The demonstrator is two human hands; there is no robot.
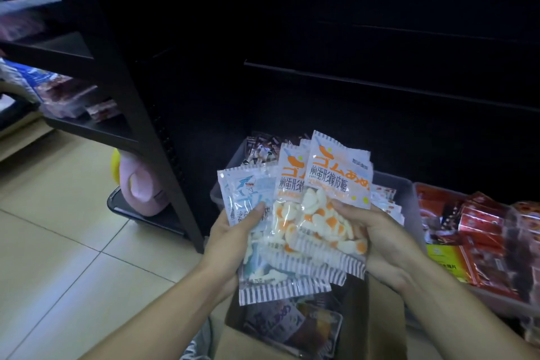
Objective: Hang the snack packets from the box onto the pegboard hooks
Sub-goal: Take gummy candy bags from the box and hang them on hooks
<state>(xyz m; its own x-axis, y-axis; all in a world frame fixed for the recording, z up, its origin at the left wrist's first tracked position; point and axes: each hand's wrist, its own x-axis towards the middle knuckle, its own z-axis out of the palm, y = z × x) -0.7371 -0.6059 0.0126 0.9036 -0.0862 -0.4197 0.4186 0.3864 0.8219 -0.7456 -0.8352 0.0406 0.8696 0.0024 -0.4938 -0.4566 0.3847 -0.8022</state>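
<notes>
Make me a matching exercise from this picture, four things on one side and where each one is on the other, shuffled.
Things:
1. shark gummy packet
2. fried-egg gummy packet
3. cardboard box
4. pink plush toy

Places:
A. on the floor under the black shelf
B. below the hands
C. gripped by the left hand
D. gripped by the right hand

Pairs: 1-C, 2-D, 3-B, 4-A

open tiled floor (58, 242) left, grey bin (409, 184), black shelving (163, 155) ahead

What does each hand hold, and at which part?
Left hand: the blue shark packet, mid left edge. Right hand: the front fried-egg packet, mid right edge.
</notes>
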